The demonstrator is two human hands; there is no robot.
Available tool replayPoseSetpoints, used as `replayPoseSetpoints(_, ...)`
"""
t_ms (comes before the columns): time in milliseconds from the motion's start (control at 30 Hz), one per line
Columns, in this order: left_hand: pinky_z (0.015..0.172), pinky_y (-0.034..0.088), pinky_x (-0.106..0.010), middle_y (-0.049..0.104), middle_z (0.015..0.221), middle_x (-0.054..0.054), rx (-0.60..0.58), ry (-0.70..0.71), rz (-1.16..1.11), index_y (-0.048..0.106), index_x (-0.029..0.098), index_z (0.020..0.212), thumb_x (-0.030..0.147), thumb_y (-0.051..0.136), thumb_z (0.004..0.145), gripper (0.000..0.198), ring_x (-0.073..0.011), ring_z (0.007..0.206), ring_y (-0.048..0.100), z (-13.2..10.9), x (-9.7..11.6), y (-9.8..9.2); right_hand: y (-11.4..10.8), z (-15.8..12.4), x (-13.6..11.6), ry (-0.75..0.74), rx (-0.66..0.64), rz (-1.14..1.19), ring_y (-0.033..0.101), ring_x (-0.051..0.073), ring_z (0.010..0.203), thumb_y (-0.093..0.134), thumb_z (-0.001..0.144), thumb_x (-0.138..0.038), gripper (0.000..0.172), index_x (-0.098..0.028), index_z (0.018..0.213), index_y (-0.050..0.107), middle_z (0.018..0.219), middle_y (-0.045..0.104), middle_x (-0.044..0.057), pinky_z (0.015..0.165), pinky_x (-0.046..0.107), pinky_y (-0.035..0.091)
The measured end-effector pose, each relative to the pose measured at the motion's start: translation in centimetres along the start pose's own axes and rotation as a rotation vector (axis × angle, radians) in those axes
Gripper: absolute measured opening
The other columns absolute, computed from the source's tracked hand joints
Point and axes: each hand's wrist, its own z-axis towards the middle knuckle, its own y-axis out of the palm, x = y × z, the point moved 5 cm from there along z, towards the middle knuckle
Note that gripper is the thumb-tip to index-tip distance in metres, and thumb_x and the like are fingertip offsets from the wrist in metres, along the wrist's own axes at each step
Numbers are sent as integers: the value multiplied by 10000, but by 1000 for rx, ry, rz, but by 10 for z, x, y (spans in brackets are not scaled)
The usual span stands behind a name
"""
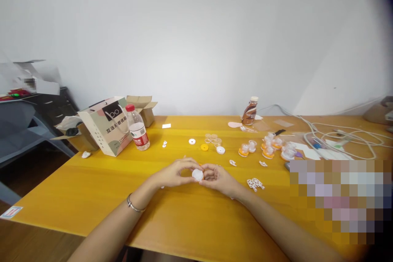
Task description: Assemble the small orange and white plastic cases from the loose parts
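Both my hands meet over the middle of the table, around a small round white piece (197, 175) with a bit of orange at its edge. My left hand (179, 172) pinches it from the left between thumb and fingers. From the right, my right hand (217, 178) grips its other side with curled fingers. Just beyond lie a yellow disc (204, 147), a white ring-shaped disc (220, 150), another white disc (192, 141) and several clear rings (211, 138). White perforated pieces (255, 184) rest to the right of my right hand.
Several clear-topped orange and white assemblies (268, 147) stand at the right, near white cables (337, 131). A brown drink bottle (249, 111) is by the wall. At the left stand a red-capped water bottle (137, 129), a paper bag (106, 127) and a cardboard box (147, 110).
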Motion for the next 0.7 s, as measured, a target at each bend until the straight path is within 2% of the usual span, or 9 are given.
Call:
replayPoseSetpoints(100,866,373,-310,548,1035,-79,28,7,15,523,211,1112,262,541,771,345,-171,955,501,0,2,-2,-2,-1,-2,46,33,72,609,171,800,651,636,-363,423,-176,996,534,846,662,44,789,337,429)
replayPoseSetpoints(200,876,370,-318,545,1055,-80,20,24,34,519,216,1117,252,517,789,330,-172,968,497,-1,6,-2,-1,-3,-9,42,8,92,604,184,858,641,645,-381,416,-175,999,566,912,662,62,834,350,411)
replayPoseSetpoints(433,875,376,-309,545,1083,-76,-47,55,102,506,227,1131,184,459,815,322,-167,982,496,-2,12,-1,1,-5,-11,61,-54,134,601,160,797,674,608,-339,365,-172,925,602,854,664,38,791,314,427)
replayPoseSetpoints(700,844,381,-293,554,1031,-68,-15,54,203,505,228,1130,219,445,824,312,-169,935,498,-2,11,-3,4,-2,-12,62,33,160,606,177,824,682,597,-290,365,-184,937,607,857,670,37,816,330,418)
